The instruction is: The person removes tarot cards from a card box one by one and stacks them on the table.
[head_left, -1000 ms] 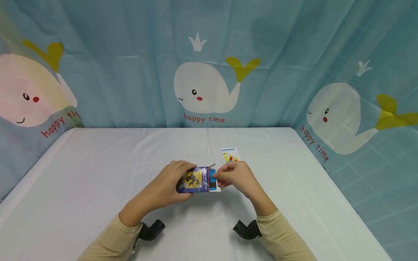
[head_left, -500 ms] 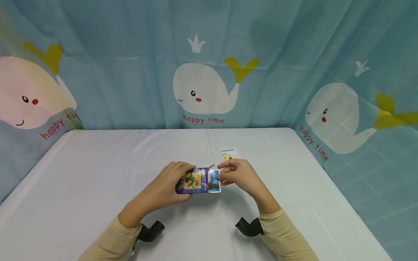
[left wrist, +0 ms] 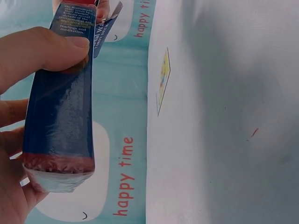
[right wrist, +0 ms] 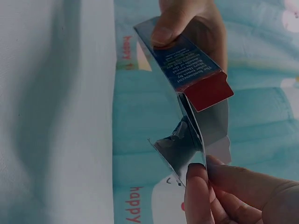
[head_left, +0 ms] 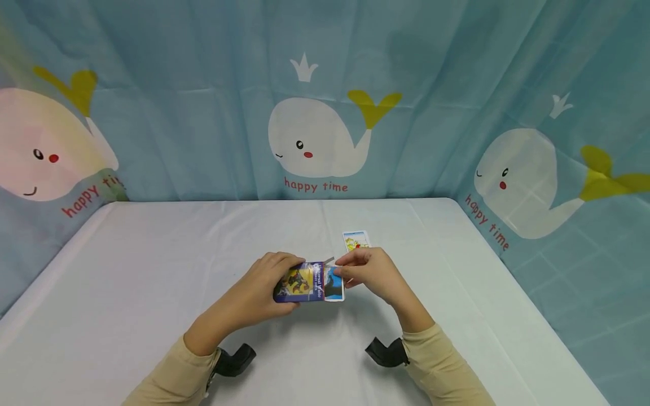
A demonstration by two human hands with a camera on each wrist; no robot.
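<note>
My left hand (head_left: 264, 286) grips a purple-blue tarot deck box (head_left: 298, 282) over the table, its thumb lying along one narrow side in the left wrist view. The box's open end points right, with its flap (right wrist: 175, 147) folded out. From that end sticks a card (head_left: 332, 283) with a blue and black picture. Thumb and fingers of my right hand (head_left: 369, 274) pinch the card's outer edge, as the right wrist view shows too. Any other cards inside the box are hidden.
A loose card (head_left: 355, 239) with a yellow and red picture lies on the white table (head_left: 152, 270), just beyond my right hand and partly covered by it. A blue curtain (head_left: 203, 113) with whale prints hangs behind and beside the table.
The card now sticks farther out of the box than a second ago. My right fingers were spread half a second ago and have closed on its edge. My left hand has hardly moved.
</note>
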